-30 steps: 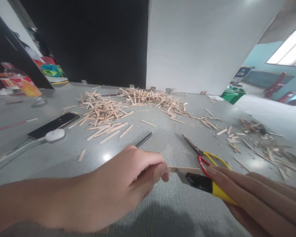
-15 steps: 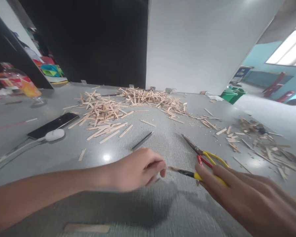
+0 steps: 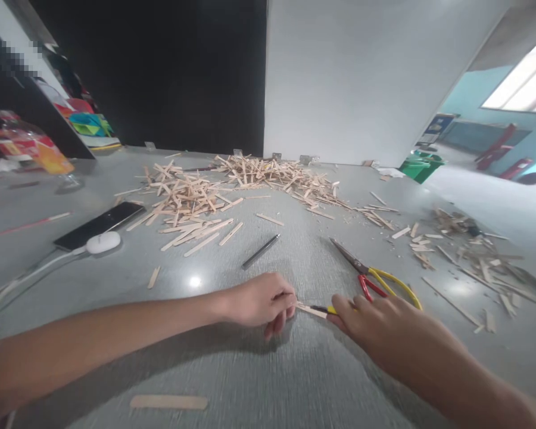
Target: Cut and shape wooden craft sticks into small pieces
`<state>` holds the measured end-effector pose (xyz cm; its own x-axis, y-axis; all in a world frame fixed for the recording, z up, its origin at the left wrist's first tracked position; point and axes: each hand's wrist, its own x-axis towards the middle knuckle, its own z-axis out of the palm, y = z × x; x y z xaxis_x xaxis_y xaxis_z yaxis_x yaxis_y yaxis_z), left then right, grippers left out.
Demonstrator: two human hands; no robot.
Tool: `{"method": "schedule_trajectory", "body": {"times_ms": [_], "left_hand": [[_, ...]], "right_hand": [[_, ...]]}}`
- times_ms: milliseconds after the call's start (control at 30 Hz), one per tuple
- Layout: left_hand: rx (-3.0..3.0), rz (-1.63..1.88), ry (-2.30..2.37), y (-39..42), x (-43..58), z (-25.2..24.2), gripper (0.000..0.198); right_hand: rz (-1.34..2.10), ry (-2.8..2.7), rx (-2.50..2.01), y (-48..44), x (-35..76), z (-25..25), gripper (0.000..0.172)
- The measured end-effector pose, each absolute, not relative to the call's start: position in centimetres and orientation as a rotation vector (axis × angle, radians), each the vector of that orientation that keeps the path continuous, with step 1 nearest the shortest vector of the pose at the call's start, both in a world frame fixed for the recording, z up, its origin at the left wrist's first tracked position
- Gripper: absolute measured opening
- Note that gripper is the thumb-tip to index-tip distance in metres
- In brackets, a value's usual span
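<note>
My left hand (image 3: 262,301) is closed, its fingertips pinching one end of a light wooden craft stick (image 3: 311,311). The stick spans the gap to my right hand (image 3: 375,325), which is wrapped round a slim yellow-and-black tool (image 3: 329,310). Its dark front end lies along the stick, and most of its handle is hidden in my fist, so its exact kind cannot be made out. Scissors (image 3: 370,271) with yellow and red handles lie open just beyond my right hand. A dark pen (image 3: 261,251) rests behind my left hand, and a single craft stick (image 3: 168,403) lies near the front.
Heaps of craft sticks (image 3: 187,196) spread along the back of the grey table (image 3: 259,381). Broken pieces (image 3: 491,262) litter the right side. To the left are a phone (image 3: 100,225), a white cabled device (image 3: 102,242) and a bottle (image 3: 51,155). A black-and-white panel (image 3: 339,83) stands behind.
My right hand has moved left and turned, bringing the tool closer to my left hand. More of the stick now shows between them. The view has shifted slightly.
</note>
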<state>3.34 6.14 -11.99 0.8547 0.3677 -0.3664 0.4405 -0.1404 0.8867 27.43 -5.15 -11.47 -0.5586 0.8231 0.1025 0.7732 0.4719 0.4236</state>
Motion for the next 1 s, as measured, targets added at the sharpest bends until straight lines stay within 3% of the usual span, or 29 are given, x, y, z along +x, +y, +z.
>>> {"method": "schedule_trajectory", "body": {"times_ms": [100, 233, 433, 633, 733, 867, 1000], "left_hand": [[1.766, -0.053, 0.615, 6.1, 3.3, -12.1, 0.032], [1.782, -0.039, 0.631, 5.9, 3.4, -12.4, 0.033], [1.809, 0.01, 0.628, 5.7, 3.1, -12.9, 0.031], [1.826, 0.019, 0.647, 5.6, 3.2, -12.9, 0.034], [1.834, 0.03, 0.634, 5.5, 3.1, -12.9, 0.033], [1.84, 0.049, 0.626, 5.5, 2.9, -13.0, 0.032], [1.86, 0.058, 0.632, 5.5, 3.2, -12.9, 0.035]], "right_hand": [[0.714, 2.628, 1.323, -4.8, 27.4, -11.6, 0.027], [0.649, 2.755, 1.412, -4.6, 28.0, -12.5, 0.053], [0.688, 2.635, 1.32, -5.5, 26.6, -11.5, 0.03], [0.702, 2.715, 1.464, -5.2, 27.3, -13.0, 0.037], [0.705, 2.637, 1.416, -5.4, 26.8, -12.3, 0.022], [0.711, 2.616, 1.322, -4.8, 26.8, -11.8, 0.017], [0.607, 2.749, 1.376, -3.9, 28.3, -13.2, 0.033]]}}
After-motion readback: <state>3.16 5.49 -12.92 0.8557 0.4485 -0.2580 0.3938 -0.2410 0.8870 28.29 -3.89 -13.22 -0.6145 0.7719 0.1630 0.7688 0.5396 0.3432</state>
